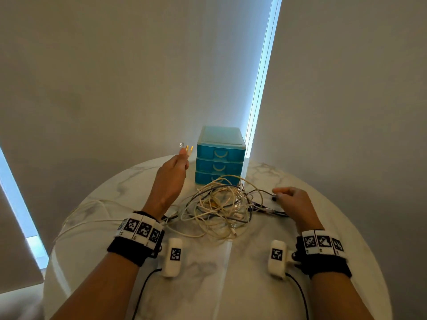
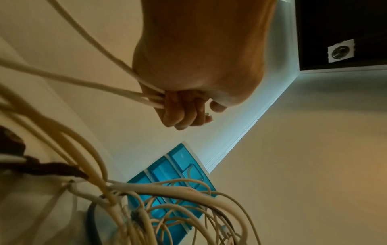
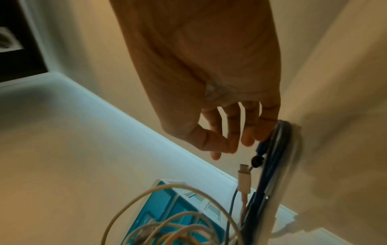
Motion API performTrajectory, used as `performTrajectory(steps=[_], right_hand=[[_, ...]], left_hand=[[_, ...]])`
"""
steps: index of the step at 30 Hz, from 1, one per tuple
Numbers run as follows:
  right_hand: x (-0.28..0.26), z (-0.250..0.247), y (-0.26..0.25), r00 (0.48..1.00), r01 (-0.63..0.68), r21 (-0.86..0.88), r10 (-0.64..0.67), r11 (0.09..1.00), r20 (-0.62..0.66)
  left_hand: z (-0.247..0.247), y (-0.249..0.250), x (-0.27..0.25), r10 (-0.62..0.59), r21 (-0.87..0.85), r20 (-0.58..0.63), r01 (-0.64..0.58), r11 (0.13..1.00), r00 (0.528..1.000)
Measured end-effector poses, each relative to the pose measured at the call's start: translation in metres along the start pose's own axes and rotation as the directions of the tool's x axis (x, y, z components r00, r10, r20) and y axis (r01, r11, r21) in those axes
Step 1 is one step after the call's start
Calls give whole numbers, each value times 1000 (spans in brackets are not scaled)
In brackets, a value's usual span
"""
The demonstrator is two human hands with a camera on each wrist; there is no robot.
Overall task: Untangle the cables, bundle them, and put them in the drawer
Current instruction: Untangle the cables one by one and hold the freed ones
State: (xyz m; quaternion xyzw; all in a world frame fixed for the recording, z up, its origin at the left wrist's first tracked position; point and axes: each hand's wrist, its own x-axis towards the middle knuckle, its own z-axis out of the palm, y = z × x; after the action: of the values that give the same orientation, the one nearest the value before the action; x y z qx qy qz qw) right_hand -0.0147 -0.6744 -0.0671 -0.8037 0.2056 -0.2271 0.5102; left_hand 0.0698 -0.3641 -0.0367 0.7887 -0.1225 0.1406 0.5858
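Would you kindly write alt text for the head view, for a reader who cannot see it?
Over a round marble table, the left hand lifts cable ends in its grip while the right hand reaches into a tangle of cables. A small blue drawer unit, all three drawers shut, stands behind the tangle.

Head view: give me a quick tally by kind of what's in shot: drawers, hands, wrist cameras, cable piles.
Drawers: 3
Hands: 2, left hand and right hand
Wrist cameras: 2
Cable pile: 1, strands too tangled to count
Total: 8
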Motion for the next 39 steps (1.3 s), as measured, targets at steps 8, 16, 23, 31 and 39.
performTrajectory(steps=[8,16,23,31,39], right_hand=[[9,6,21,967,-108,-309,172,945,189],[-5,6,-6,977,145,-40,-149,989,-150],[-21,0,-46,940,293,332,-206,897,-272],[-51,44,-66,941,309,429,-339,849,-6],[-74,68,-83,881,298,447,-424,843,212]], left_hand=[[7,-12,-1,2,87,70,-8,996,998],[6,-4,-6,24,12,21,-25,1000,999],[4,11,-11,80,-119,44,-74,990,996],[11,31,-25,135,-232,203,-86,969,970],[12,28,-20,190,-64,74,-185,981,979]])
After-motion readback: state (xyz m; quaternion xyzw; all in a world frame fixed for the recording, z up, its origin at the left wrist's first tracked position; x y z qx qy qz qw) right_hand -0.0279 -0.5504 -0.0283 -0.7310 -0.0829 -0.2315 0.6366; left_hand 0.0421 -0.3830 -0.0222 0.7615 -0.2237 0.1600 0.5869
